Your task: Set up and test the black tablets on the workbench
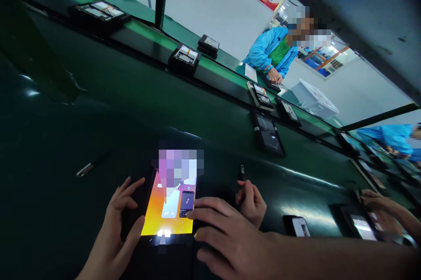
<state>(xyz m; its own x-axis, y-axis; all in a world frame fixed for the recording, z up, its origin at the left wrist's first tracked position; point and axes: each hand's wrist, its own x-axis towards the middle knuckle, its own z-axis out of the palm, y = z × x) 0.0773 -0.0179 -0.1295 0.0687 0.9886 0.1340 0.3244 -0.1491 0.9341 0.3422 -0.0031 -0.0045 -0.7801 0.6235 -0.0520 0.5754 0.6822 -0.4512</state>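
Note:
A tablet [154,223] with a lit orange and purple screen lies in front of me on the dark green table. My left hand [115,223] is at its left edge, fingers spread, thumb at the side of the screen. Another person's hand [226,231] reaches in from the right, fingertips at the screen's right side. Past that arm, what looks like my right hand [252,205] is closed round a thin dark tool with a silver end [242,170]. That arm hides my right wrist and forearm.
A similar silver-ended tool [85,170] lies left. A black-framed tablet [269,135] lies beyond; opened devices [184,58] line the raised ledge. At right are a phone [300,227] and another hand [388,212] at a device. A person in blue [266,49] works opposite.

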